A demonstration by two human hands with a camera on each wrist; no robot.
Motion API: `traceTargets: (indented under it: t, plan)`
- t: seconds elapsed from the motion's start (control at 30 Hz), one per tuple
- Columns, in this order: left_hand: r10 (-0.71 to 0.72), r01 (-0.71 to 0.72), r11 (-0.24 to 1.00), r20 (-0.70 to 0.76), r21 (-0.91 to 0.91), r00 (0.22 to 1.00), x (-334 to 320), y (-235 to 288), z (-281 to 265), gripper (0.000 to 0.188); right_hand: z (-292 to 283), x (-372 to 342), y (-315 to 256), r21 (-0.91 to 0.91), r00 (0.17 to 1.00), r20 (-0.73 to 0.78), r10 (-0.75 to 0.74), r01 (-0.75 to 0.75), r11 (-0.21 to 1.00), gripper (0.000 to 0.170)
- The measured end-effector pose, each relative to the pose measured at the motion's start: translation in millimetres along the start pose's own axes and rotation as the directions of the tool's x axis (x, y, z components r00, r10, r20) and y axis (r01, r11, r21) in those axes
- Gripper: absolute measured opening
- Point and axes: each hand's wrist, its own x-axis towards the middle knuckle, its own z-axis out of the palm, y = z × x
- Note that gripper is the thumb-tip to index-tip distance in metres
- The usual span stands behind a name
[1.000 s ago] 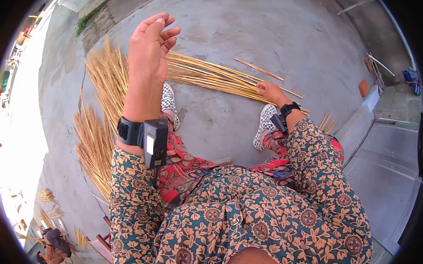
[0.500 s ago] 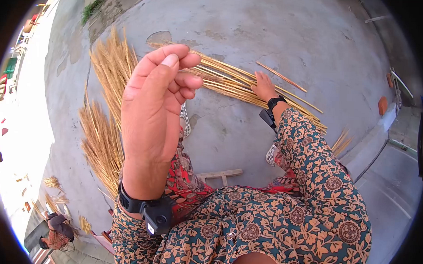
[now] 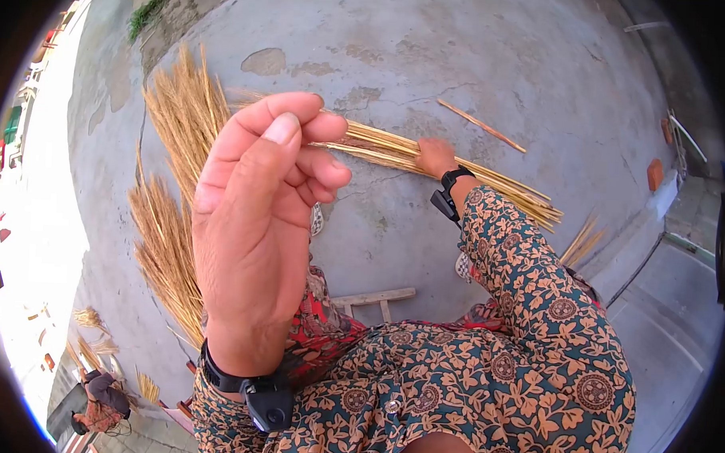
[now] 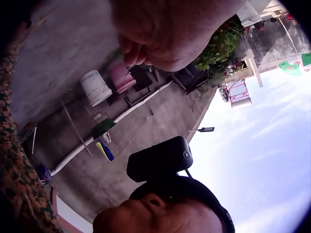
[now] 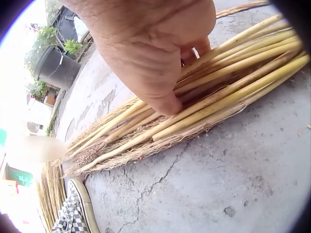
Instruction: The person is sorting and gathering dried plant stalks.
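Observation:
My left hand is raised near the head camera, palm side in view, its fingers loosely curled and the thumb touching the index finger; nothing shows in it. In the left wrist view part of that hand fills the top. Down on the ground my right hand grips a bundle of long yellow stalks around its middle. The right wrist view has the thumb of the right hand pressed along the stalks, with the other fingers mostly hidden behind them.
Bushy stalk bundles lie at the left. A single reddish stick is beyond the held bundle, and a brick lies at the right. A wooden frame is between the legs. Another person is at the lower left.
My left hand has come nearer the head camera. The right hand has moved left along the stalks and now grips them, and their ends at the right lie closer together.

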Motion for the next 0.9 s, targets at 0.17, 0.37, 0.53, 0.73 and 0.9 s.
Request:
traceTargets:
  t: [0.17,0.37,0.53,0.73,0.9]
  plan:
    - [-0.015,0.015,1.000,-0.012,-0.018,1.000,7,1,0,0.024,7,-7,-2,-0.098,0.972,-0.213,-0.102,0.083,0.992,0.022]
    - [0.040,-0.040,0.999,-0.018,0.026,0.999,2,-5,-2,0.023,-20,-8,-10,0.062,0.988,-0.123,-0.096,0.104,0.993,0.031]
    - [0.068,-0.069,0.997,-0.028,-0.024,0.997,9,-11,-6,0.022,-49,-27,-4,0.075,0.993,-0.108,-0.045,0.054,0.996,0.033]
    - [0.112,-0.114,0.993,-0.061,-0.033,0.992,21,-26,-15,0.019,-74,-15,21,0.257,0.998,0.018,-0.063,0.056,0.965,0.032]
    - [0.130,-0.131,0.991,-0.055,-0.019,0.990,35,-38,-20,0.016,-135,-23,34,0.535,0.995,0.055,-0.081,0.039,0.844,0.029]
